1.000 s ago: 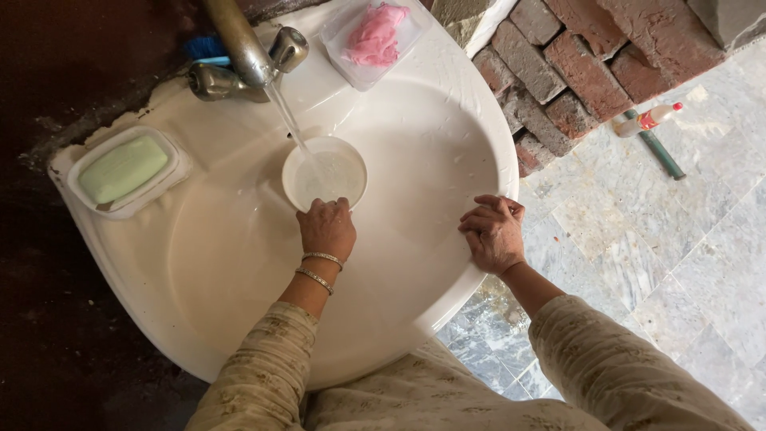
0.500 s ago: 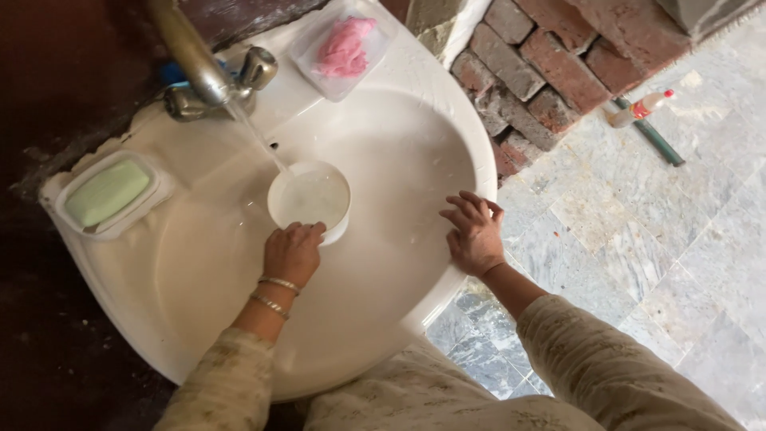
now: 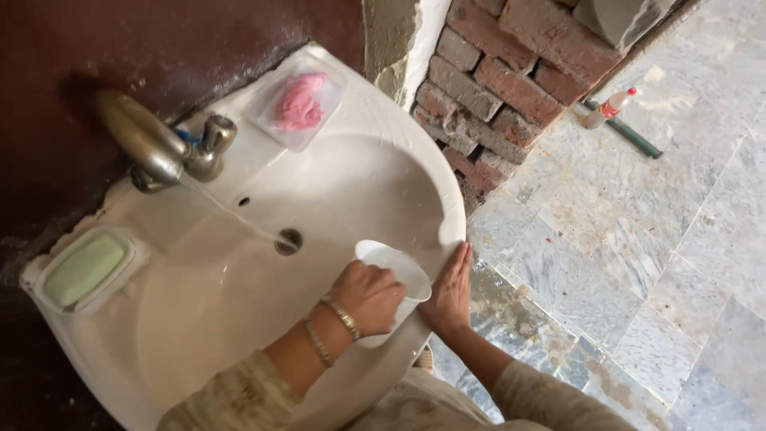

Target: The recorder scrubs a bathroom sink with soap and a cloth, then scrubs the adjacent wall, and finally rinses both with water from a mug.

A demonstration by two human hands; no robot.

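While water ran from the brass tap (image 3: 155,150) into the white basin (image 3: 239,319), green soap (image 3: 84,270) sat at its left rim and a pink cloth (image 3: 299,102) at its back. Over the basin's right side, the left hand (image 3: 367,295) gripped a white cup (image 3: 396,275), apparently tilted; the right hand (image 3: 451,291) lay flat against the rim, fingers open.

One white plastic cup (image 3: 392,275), round, tilted, mouth toward upper left; I see it lower centre, over the basin's right rim.
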